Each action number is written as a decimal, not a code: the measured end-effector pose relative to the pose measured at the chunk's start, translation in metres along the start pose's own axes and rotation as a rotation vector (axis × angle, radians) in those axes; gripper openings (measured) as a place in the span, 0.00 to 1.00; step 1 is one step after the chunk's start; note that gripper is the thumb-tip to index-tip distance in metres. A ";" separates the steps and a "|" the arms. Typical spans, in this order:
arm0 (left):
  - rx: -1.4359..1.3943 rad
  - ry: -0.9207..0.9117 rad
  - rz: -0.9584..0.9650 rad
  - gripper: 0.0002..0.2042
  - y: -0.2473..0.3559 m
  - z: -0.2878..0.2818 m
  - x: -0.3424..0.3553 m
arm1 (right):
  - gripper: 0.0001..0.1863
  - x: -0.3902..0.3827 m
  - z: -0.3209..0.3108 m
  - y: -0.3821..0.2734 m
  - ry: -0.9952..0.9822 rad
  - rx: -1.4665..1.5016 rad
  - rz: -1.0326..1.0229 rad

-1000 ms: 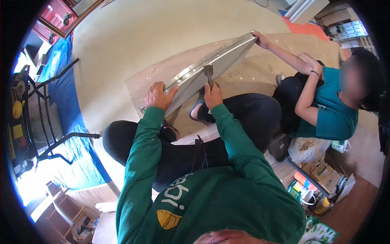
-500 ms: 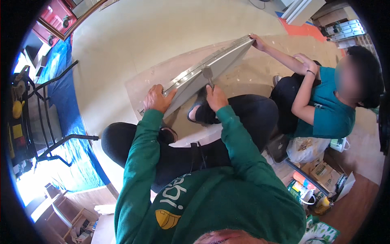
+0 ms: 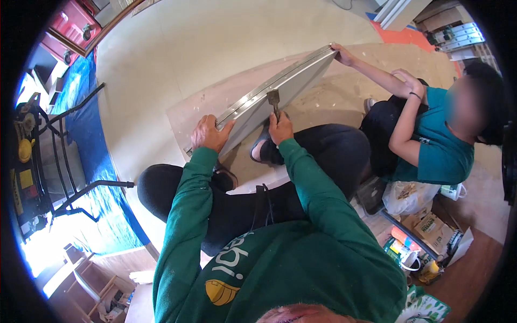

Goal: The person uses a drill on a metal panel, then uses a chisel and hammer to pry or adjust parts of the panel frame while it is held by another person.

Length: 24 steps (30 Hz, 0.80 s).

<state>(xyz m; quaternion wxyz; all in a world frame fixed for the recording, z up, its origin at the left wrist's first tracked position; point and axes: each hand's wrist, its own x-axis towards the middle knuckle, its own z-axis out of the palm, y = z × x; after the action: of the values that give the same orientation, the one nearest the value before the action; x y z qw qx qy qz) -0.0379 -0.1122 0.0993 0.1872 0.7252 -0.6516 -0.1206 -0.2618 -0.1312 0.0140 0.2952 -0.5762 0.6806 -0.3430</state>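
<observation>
Left hand point(image 3: 211, 133) grasping the near end of a long grey panel point(image 3: 305, 79), thumb toward the grey face, fingers over by the outer side. Panel tilted on edge, running from the left hand up and away to the right, beyond and above the right hand; a shiny metal strip point(image 3: 253, 98) lies along its upper edge. Right hand point(image 3: 281, 128) clenched round the handle of a metal tool point(image 3: 273, 98), its flat squarish head standing up past the fist, in front of the panel just below the strip; cannot tell whether head and panel touch. The 2 hands sit close to each other, the right slightly nearer the panel's middle. At the panel's far end, well up and right of both hands, 1 hand of a co-worker point(image 3: 343, 55) grips the corner; that co-worker's other hand point(image 3: 408, 83) rests against the outstretched arm. Under the panel, beside the left hand, a pinkish floor sheet point(image 3: 186, 116). Well left of the left hand: black metal frame point(image 3: 98, 184), blue tarp point(image 3: 99, 148). Well right of and below the right hand: clear plastic bag point(image 3: 403, 200), brown paper packet point(image 3: 432, 229). Far off, upper right of both hands, a ladder point(image 3: 464, 36).
</observation>
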 end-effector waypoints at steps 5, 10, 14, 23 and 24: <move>-0.004 0.001 0.003 0.26 -0.002 0.002 0.000 | 0.20 -0.001 -0.022 -0.010 -0.104 -0.093 0.048; -0.002 -0.025 -0.002 0.26 0.002 -0.002 -0.002 | 0.23 0.006 -0.045 -0.023 -0.225 -0.308 0.063; -0.013 0.018 0.000 0.26 -0.003 0.001 -0.007 | 0.25 0.022 -0.068 -0.043 -0.427 -0.339 0.151; 0.010 -0.020 -0.019 0.26 -0.003 0.001 -0.004 | 0.21 0.010 -0.019 0.015 -0.154 -0.036 -0.033; 0.009 -0.020 -0.021 0.26 -0.003 0.000 -0.005 | 0.21 0.008 -0.017 0.013 -0.135 -0.046 -0.051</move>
<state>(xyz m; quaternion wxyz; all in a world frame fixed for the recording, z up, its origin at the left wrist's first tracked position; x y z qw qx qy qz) -0.0361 -0.1069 0.0981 0.1759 0.7316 -0.6463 -0.1269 -0.2845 -0.1356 0.0132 0.3182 -0.6220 0.6518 -0.2950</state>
